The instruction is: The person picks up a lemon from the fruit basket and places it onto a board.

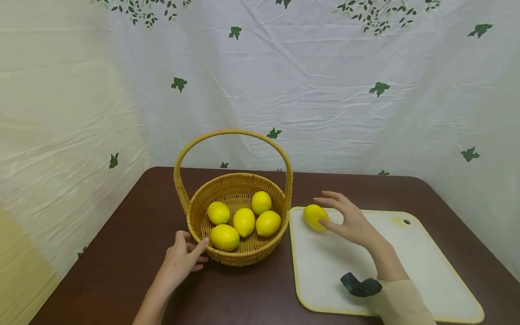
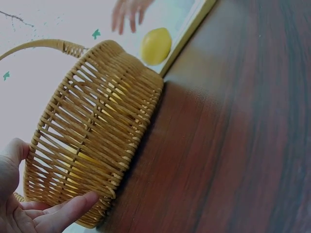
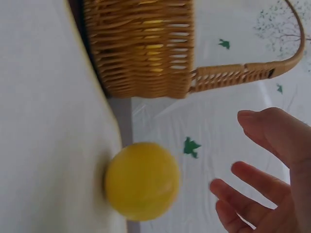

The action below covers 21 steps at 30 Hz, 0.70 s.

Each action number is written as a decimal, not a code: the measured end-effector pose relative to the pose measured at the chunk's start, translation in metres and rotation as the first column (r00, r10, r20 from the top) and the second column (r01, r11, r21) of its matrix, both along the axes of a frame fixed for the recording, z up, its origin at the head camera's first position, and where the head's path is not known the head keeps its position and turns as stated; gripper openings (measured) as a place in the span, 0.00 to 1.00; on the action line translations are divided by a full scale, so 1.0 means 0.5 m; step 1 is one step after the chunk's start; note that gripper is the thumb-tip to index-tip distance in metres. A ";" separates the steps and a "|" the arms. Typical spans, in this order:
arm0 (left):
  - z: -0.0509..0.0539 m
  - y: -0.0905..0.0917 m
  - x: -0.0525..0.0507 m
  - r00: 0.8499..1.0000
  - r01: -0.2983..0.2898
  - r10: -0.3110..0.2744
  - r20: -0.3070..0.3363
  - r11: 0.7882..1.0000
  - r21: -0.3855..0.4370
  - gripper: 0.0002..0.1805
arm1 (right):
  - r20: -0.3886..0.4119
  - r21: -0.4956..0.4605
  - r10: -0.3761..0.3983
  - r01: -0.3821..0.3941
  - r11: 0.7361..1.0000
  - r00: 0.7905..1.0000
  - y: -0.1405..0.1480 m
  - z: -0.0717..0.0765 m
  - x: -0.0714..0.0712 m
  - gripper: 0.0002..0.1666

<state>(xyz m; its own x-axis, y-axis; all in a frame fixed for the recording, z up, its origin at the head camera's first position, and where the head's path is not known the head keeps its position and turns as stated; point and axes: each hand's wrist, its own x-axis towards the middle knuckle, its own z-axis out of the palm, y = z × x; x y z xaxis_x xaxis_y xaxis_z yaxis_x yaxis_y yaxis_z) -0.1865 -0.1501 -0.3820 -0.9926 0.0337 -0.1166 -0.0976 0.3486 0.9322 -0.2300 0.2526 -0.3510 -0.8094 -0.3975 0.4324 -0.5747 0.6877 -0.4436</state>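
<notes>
A round wicker basket (image 1: 239, 258) with a tall arched handle holds several yellow lemons (image 1: 244, 222). My left hand (image 1: 178, 262) grips the basket's near left side, its thumb at the rim and its fingers against the woven outer wall (image 2: 92, 126). One more lemon (image 1: 314, 217) lies on the far left corner of a white cutting board (image 1: 424, 266), just right of the basket. Over that lemon my right hand (image 1: 355, 223) hovers with its fingers spread. In the right wrist view a gap shows between these fingers (image 3: 238, 199) and the lemon (image 3: 142, 182).
Basket and board stand on a dark brown table (image 1: 243, 298). A black curved object (image 1: 360, 286) shows by the right wrist, above the board's near part. White cloth (image 1: 284, 90) with green leaf prints hangs behind and at both sides.
</notes>
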 end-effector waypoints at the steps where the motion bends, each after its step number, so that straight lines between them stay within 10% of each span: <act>1: -0.001 0.000 0.000 1.000 0.003 -0.003 -0.003 1.000 0.002 0.29 | -0.012 -0.011 0.012 -0.012 1.000 1.000 -0.005 0.011 0.007 0.27; 7: -0.006 -0.002 0.002 1.000 0.001 -0.001 -0.007 1.000 0.009 0.29 | -0.021 -0.054 0.213 -0.214 0.975 0.977 -0.065 0.079 0.042 0.20; 13: -0.012 -0.011 0.003 1.000 -0.007 0.007 -0.026 1.000 0.001 0.29 | 0.057 0.054 0.466 -0.469 0.882 0.883 -0.171 0.132 0.032 0.16; 21: -0.013 -0.005 0.000 0.999 0.008 -0.008 -0.038 1.000 0.018 0.30 | 0.217 0.202 0.487 -0.527 0.825 0.846 -0.277 0.183 -0.027 0.16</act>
